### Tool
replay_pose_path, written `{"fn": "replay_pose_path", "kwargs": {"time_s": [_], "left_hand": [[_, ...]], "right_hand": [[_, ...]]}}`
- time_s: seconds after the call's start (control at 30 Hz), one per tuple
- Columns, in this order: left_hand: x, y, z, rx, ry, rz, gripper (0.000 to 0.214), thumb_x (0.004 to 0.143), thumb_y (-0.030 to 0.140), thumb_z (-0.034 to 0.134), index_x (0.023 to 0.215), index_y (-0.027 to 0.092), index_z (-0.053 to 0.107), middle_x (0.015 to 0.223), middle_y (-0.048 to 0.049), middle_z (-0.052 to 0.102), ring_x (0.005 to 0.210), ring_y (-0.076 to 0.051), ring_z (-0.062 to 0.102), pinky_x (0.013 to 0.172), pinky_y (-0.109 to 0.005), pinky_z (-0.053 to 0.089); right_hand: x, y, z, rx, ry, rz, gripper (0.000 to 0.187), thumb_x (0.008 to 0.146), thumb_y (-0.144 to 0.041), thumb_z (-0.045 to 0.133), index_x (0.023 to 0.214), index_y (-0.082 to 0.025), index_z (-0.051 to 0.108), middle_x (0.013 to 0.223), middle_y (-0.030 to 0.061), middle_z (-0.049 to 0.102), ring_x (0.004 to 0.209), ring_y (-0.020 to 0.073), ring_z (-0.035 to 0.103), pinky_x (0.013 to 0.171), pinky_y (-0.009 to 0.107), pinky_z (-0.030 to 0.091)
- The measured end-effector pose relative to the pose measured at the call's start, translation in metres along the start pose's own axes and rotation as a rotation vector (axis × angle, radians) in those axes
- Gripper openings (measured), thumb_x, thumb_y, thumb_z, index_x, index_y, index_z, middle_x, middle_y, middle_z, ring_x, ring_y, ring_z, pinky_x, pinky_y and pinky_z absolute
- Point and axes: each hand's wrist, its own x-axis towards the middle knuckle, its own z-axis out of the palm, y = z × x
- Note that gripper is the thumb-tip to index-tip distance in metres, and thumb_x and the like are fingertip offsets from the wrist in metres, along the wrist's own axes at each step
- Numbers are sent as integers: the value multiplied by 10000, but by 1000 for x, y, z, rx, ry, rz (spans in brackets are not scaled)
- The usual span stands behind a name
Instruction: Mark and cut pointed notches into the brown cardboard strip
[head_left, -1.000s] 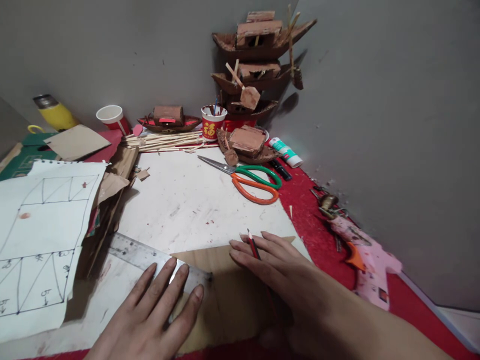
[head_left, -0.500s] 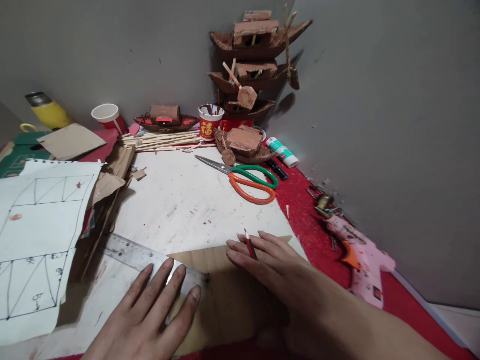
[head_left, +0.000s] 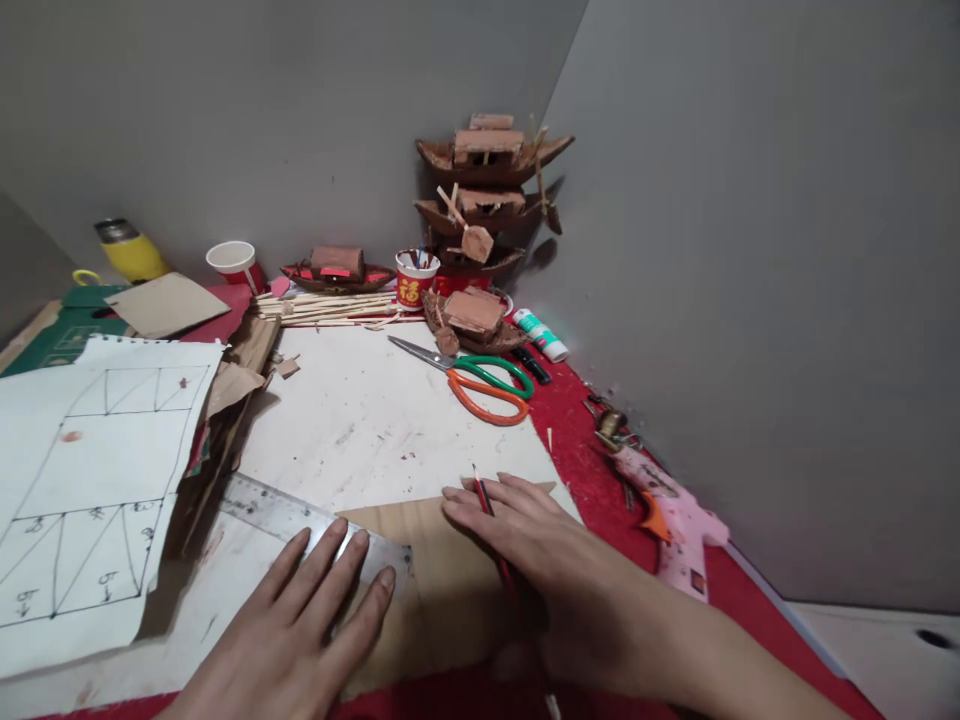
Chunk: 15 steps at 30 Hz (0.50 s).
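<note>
My left hand (head_left: 300, 610) lies with fingers stretched over a clear ruler (head_left: 270, 505), pressing its right part against a tan sheet of cardboard (head_left: 435, 600). My right hand (head_left: 540, 550) rests on the right side of the same sheet, fingers extended to the left. A red and black pencil (head_left: 484, 495) is held among its fingers, the sharpened tip pointing away from me; part of the shaft is hidden by the hand. Beyond the hands, scissors (head_left: 480, 385) with green and orange handles lie on the white paper (head_left: 337, 410).
Drawn plans (head_left: 97, 470) lie on stacked cardboard at left. Thin sticks (head_left: 330, 308), a brown model boat (head_left: 472, 318), a red-and-white paint cup (head_left: 416, 285) and stacked boats (head_left: 487, 155) stand at the back. A pink glue gun (head_left: 675, 520) lies on the red cloth (head_left: 585, 480) beside the wall.
The view has shifted, so the boats and back wall sit lower in the picture. Both hands, the ruler and the pencil keep nearly the same places on the cardboard.
</note>
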Motion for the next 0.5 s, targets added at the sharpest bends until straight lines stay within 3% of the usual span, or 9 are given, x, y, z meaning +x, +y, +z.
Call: {"fn": "replay_pose_path", "kwargs": {"time_s": [0.13,0.23,0.37,0.5], "left_hand": [[-4,1,6,-127,-59,-40,757,859,594,535,1487,220,338,1486,-159,432,1384,-382,341,1075,-555,344],[-1,1,4,-189,-145,-47,786,831,520,619,1496,236,311,1516,-170,372,1394,-406,308,1064,-589,350],[7,2,-10,-247,-248,-80,761,803,520,655,1456,224,398,1504,-197,371,1385,-419,313,1058,-604,352],[8,2,-6,-265,-225,-72,681,835,461,640,1431,200,440,1476,-231,400,1364,-415,360,1045,-608,363]], "right_hand": [[1,-14,-13,111,148,-64,691,920,-267,592,1505,-293,225,1469,118,451,1356,275,395,1082,436,359],[13,-35,-22,248,229,-23,398,1024,-361,368,1409,-286,436,1296,93,608,1185,239,564,954,352,465],[45,-56,-13,428,267,53,434,1025,-439,323,1124,-190,664,908,66,677,818,193,645,751,304,507],[75,-57,15,579,285,209,325,1005,-347,403,985,-185,684,825,40,658,779,178,624,717,286,492]]}}
